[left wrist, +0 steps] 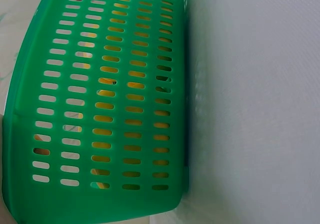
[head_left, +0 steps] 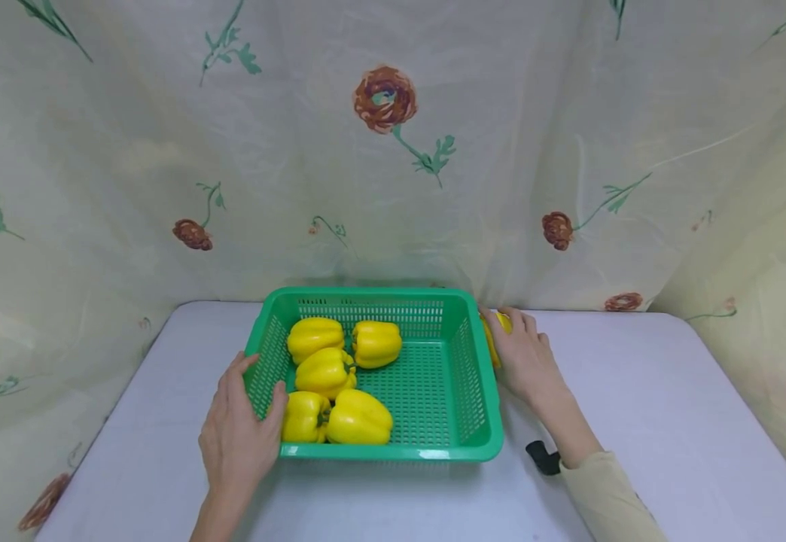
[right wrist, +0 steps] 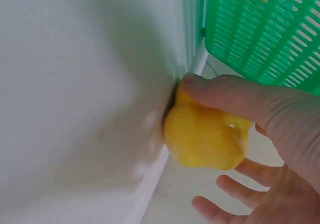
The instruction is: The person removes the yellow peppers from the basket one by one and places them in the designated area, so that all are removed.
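A green basket (head_left: pixel 420 453) holds several yellow bell peppers (head_left: pixel 359 417), grouped in its left and middle part. My left hand (head_left: pixel 240 433) is at the basket's left side, fingers at the rim and thumb by the front left corner. In the left wrist view the slotted basket wall (left wrist: pixel 95 204) fills the left half. Outside the basket's right side, my right hand (head_left: pixel 525 357) holds another yellow pepper (head_left: pixel 504 322). The right wrist view shows the thumb of my right hand (right wrist: pixel 270 129) over that pepper (right wrist: pixel 205 139), with some fingers spread beyond it.
The basket stands on a white table (head_left: pixel 637 421). A small black object (head_left: pixel 543 458) lies near my right forearm. Behind the table hangs a pale curtain (head_left: pixel 284 150) with a flower pattern.
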Motion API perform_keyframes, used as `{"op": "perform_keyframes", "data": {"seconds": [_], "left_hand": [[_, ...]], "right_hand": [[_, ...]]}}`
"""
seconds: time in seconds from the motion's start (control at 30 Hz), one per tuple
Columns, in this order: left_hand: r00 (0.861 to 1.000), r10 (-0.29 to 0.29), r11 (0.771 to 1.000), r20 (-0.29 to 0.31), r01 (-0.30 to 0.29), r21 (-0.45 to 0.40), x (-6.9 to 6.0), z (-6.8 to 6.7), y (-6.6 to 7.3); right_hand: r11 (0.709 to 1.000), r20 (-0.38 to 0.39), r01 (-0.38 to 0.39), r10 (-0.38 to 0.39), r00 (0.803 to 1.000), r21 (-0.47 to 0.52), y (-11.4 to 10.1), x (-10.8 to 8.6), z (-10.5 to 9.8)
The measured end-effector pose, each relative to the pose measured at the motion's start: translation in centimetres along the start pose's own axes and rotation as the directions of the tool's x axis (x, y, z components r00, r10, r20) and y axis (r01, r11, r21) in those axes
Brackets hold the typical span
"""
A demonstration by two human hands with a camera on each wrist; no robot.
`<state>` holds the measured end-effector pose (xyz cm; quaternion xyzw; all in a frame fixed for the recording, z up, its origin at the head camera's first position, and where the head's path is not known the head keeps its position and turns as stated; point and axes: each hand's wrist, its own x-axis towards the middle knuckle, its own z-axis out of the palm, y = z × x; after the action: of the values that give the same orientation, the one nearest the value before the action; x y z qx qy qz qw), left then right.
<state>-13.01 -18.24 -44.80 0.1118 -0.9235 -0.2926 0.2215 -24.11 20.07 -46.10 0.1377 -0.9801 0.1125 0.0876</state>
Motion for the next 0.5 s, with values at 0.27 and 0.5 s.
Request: {"op": "perform_keyframes", "data": {"seconds": [0.27,0.5], "left_hand": [[1.0,0.0,1.0,-0.006,0.0,-0.003,-0.1,0.0,0.0],[1.0,0.003,1.0,-0.01,-0.003,-0.005,-0.1,0.0,0.0]], "right_hand": [[1.0,0.012,-0.011,0.011,1.0,-0.002,-0.3,-0.3,-1.8],[0.999,0.009,-0.029,0.03,1.0,-0.019,-0.6,-0.4,-3.7]]}}
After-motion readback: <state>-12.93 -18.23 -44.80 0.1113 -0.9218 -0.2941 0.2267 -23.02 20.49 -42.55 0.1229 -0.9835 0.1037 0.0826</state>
